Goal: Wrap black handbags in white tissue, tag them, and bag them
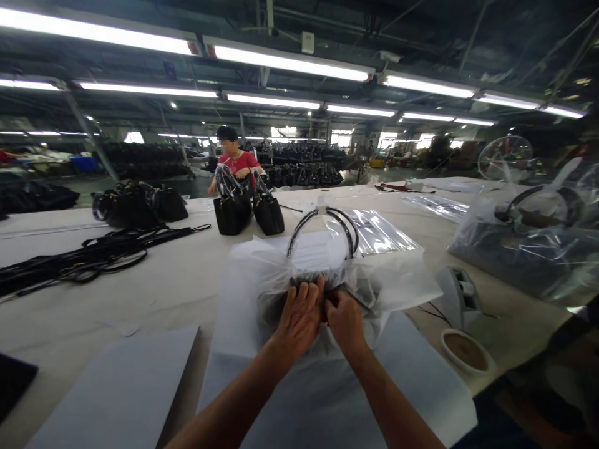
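Note:
A dark handbag wrapped in white tissue paper [262, 274] stands in front of me on the table, its two black handles [322, 227] arching up out of the wrapping. My left hand [299, 315] lies on the wrapped front of the bag, fingers curled over the top edge. My right hand [344, 315] is beside it, touching it, fingers pinched into the paper at the bag's opening. A larger white sheet [327, 399] lies under the bag and my forearms.
A tape dispenser [458, 296] and a tape roll [465, 352] sit at the right. Bagged handbags in clear plastic [528, 243] are at far right, black straps [93, 255] and black bags [135, 206] at left. A person in red [238, 165] works across the table behind two bags [248, 212].

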A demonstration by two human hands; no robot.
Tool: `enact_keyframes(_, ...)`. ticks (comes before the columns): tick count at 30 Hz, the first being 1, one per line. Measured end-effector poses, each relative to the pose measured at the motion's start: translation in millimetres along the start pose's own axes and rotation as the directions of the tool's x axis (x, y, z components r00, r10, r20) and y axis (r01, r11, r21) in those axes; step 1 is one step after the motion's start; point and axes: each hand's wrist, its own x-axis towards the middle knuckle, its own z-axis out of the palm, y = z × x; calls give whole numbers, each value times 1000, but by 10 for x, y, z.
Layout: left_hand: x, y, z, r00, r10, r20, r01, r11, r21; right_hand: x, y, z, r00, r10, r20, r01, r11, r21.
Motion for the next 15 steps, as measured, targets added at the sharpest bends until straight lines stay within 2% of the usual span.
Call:
enact_keyframes(3,148,-33,-159,985,2,173,16,995,-101,3,-6,4,999,13,29,-12,1000,-28)
enact_keyframes(5,270,-86,-250,968,2,252,42,984,-171,-2,-10,12,1000,3,7,-2,998,-69)
enact_keyframes(8,451,-193,-324,966,34,255,23,976,-218,-20,-11,29,999,-18,-39,13,992,-125)
enact_keyframes(12,633,-332,-323,971,158,181,-112,964,-240,-54,-40,32,997,-36,-66,17,963,-268)
enact_keyframes(15,700,-397,-288,944,160,287,-67,949,-308,-80,-78,15,997,-20,-77,-10,928,-372)
